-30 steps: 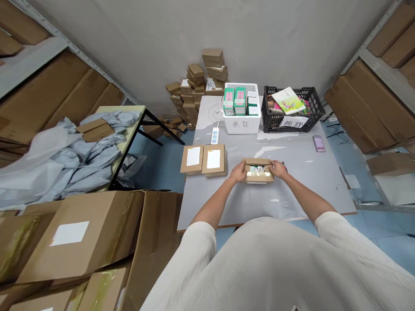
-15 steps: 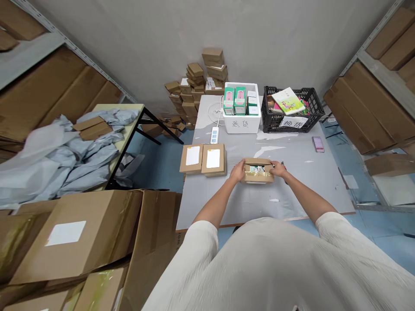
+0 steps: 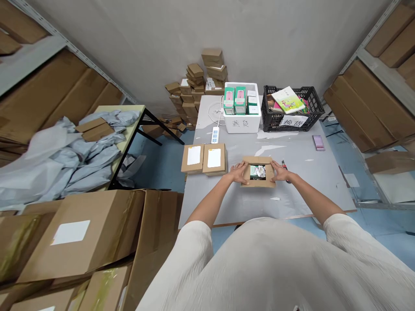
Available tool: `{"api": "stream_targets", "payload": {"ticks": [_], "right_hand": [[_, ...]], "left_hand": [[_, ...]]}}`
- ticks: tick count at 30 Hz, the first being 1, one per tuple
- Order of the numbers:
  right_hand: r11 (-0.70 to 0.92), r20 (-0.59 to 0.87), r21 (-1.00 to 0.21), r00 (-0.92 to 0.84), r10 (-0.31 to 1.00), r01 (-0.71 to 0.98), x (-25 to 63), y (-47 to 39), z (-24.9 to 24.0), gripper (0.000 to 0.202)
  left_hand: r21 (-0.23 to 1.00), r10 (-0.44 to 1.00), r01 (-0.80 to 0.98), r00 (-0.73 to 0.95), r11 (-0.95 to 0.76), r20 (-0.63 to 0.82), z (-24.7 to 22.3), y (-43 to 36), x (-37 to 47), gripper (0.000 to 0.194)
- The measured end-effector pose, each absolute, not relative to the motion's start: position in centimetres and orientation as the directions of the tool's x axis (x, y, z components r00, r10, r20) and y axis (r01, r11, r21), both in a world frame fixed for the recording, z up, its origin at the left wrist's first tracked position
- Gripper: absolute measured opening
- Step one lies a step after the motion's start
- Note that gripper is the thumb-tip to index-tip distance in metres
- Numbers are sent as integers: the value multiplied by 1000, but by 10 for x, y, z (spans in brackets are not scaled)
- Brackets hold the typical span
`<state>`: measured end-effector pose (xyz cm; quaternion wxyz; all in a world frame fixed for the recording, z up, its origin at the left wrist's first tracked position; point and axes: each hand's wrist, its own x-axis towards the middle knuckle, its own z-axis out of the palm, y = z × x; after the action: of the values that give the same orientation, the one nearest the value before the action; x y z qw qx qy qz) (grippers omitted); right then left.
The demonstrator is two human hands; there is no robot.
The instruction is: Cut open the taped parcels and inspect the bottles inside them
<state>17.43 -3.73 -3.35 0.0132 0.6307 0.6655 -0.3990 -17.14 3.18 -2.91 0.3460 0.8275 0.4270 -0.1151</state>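
Observation:
A small cardboard box [image 3: 258, 183] sits on the grey-topped table [image 3: 210, 203] with its flaps folded outward. Inside it are green-and-white contents [image 3: 258, 172], too small to name. My left hand [image 3: 239, 172] grips the box's left side, its thumb on the front flap. At the right side, my right hand [image 3: 279, 171] holds the box in the same way. A red-and-black tool, perhaps a utility knife [image 3: 284, 165], lies just beyond my right hand, partly covered by it.
Left of my hands stand two stacks of labelled cardboard boxes [image 3: 214, 160]. Behind are a power strip [image 3: 215, 135], a white foam box [image 3: 241, 125] of green cartons and a black crate [image 3: 270, 123]. A phone-like purple object [image 3: 318, 143] lies right. Large cartons [image 3: 106, 233] crowd the lower left.
The box's flaps have opened outward, so more of its contents shows. Both hands have shifted on its sides, thumbs now at the front flap. More of the red-and-black tool is visible.

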Motion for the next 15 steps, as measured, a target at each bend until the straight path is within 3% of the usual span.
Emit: {"api": "stream_targets", "payload": {"ticks": [7,15], "right_hand": [[-119,-446,-378,-69,892,918,147,-42,-35,111],[-199,-326,-250,112,939,948,105,-48,-47,106]], "left_hand": [[373,714,823,561,-428,-419,-34,9,-161,147],[343,779,846,518,-407,-354,-31,-3,-154,141]]}}
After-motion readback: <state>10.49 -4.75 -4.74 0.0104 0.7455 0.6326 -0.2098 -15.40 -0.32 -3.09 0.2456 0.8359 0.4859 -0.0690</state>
